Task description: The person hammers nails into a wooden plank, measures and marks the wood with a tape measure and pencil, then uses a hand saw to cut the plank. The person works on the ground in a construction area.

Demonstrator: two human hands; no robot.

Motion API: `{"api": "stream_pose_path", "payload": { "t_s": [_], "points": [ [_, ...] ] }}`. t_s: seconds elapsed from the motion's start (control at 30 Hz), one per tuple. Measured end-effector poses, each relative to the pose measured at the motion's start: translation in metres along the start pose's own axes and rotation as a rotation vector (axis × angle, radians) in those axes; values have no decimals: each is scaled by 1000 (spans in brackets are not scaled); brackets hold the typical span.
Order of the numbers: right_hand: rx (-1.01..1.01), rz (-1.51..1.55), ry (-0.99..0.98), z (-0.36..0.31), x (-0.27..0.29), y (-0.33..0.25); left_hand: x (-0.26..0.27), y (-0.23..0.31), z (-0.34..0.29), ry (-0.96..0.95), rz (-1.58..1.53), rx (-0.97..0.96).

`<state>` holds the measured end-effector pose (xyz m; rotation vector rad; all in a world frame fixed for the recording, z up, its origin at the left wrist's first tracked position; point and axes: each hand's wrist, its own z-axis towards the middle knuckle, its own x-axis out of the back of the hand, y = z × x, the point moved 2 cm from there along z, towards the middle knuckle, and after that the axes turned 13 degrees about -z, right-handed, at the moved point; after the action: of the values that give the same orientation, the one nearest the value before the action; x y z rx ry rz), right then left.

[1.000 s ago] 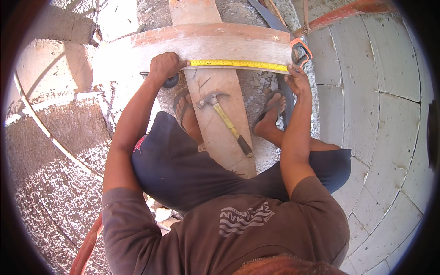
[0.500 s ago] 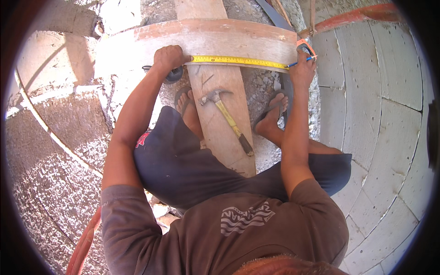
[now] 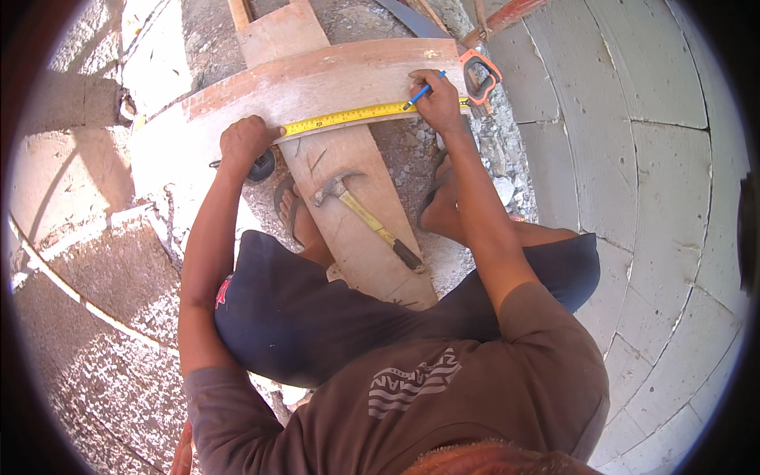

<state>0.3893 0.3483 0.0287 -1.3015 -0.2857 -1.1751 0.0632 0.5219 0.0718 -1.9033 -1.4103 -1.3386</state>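
Observation:
A yellow tape measure point(image 3: 340, 119) lies stretched along the near edge of a wooden board point(image 3: 348, 79). My left hand point(image 3: 249, 142) is closed on the tape near its dark case point(image 3: 262, 165), which shows partly under the hand. A blue pencil point(image 3: 425, 89) is gripped in my right hand point(image 3: 437, 103), its tip at the tape over the right part of the board. Below the board, a claw hammer point(image 3: 368, 220) with a yellow and black handle rests on a second plank point(image 3: 348, 182) between my feet. A few nails point(image 3: 315, 161) lie on that plank.
A handsaw point(image 3: 479, 77) with an orange and black handle lies just beyond the board's right end. A grey block wall point(image 3: 617, 142) rises at the right. Rubble point(image 3: 507, 190) covers ground beside my right foot. A pale hose point(image 3: 87, 301) curves at the left.
My right hand has moved left from the board's right end, along the tape, with the pencil turned. My left hand still grips the tape. The whole view has shifted and tilted.

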Motion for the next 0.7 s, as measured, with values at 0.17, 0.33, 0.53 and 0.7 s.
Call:
{"api": "stream_pose_path", "payload": {
  "t_s": [0.17,0.33,0.53,0.7],
  "points": [
    [24,-1,-35,-9,-11,-1,-10,1,-6,188,101,-177],
    [7,-115,-65,-15,-15,-8,-17,6,-14,299,130,-304],
    [46,-163,-98,-12,-15,-12,-32,41,-21,373,108,-785],
    [56,-139,-96,-11,-15,-9,-33,45,-15,187,289,-870]
  ]
}}
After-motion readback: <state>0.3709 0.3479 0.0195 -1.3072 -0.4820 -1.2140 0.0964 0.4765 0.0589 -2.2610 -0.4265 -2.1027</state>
